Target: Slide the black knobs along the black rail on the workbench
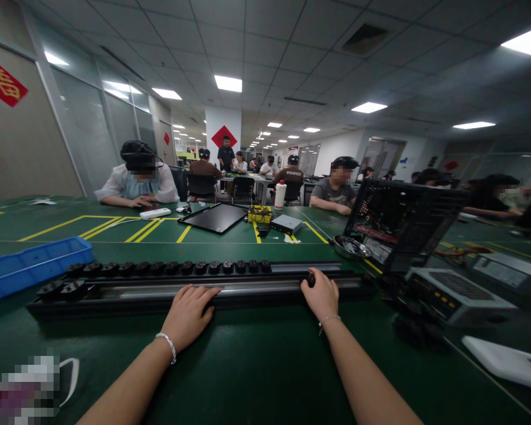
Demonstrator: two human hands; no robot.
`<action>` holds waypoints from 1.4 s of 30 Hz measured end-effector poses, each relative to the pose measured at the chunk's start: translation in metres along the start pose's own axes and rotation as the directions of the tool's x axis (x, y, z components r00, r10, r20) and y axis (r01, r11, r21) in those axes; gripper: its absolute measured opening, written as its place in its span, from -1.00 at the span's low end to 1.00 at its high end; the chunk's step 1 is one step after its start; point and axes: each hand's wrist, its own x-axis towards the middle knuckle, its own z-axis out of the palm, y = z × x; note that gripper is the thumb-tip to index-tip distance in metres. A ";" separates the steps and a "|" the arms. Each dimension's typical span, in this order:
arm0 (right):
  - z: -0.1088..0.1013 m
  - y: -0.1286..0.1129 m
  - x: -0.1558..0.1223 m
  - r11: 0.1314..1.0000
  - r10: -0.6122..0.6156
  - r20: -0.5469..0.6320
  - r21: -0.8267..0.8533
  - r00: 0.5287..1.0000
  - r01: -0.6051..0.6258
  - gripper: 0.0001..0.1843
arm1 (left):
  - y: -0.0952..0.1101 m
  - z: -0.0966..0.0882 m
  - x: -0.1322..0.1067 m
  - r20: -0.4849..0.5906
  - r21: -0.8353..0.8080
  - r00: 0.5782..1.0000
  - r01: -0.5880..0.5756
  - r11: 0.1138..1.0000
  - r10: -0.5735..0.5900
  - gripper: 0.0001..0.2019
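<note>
A long black power track [256, 290] with a silver channel lies across the table before me. My left hand [189, 316] rests on its near edge, fingers stretched out over the channel, holding nothing. Farther right, my right hand [322, 295] has its thumb and fingers closed round a small black piece [310, 278] at the track; it looks like a socket module, though the fingers cover most of it. Two black socket modules [74, 289] sit at the track's left end. Behind, a second track [305, 267] carries a row of several similar modules [200, 268].
At left stands a blue bin [35, 265]. To the right are an open computer case [407, 224], a metal bowl [351, 247], a power supply [460, 295] and a white object [504, 360]. A black panel [215, 217] and a bottle [280, 195] lie beyond. People sit across the table.
</note>
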 end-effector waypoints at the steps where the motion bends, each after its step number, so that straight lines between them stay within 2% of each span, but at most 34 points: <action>1: 0.000 0.000 0.000 1.000 -0.003 -0.001 -0.004 1.000 0.003 -0.59 | 0.000 0.000 0.000 -0.001 0.005 1.000 -0.002 1.000 0.002 -0.62; 22: 0.001 0.001 0.001 1.000 0.024 0.005 0.003 1.000 -0.024 -0.58 | 0.001 -0.001 0.001 0.009 0.016 1.000 0.009 1.000 -0.009 -0.63; 35: 0.001 0.005 0.000 0.997 0.029 0.012 -0.069 1.000 -0.028 -0.52 | -0.001 0.002 0.000 0.011 0.022 1.000 0.013 1.000 -0.013 -0.64; 42: -0.001 0.004 0.000 0.998 0.048 -0.006 -0.031 0.999 -0.048 -0.55 | -0.002 0.004 0.000 -0.006 0.024 1.000 0.010 1.000 -0.010 -0.64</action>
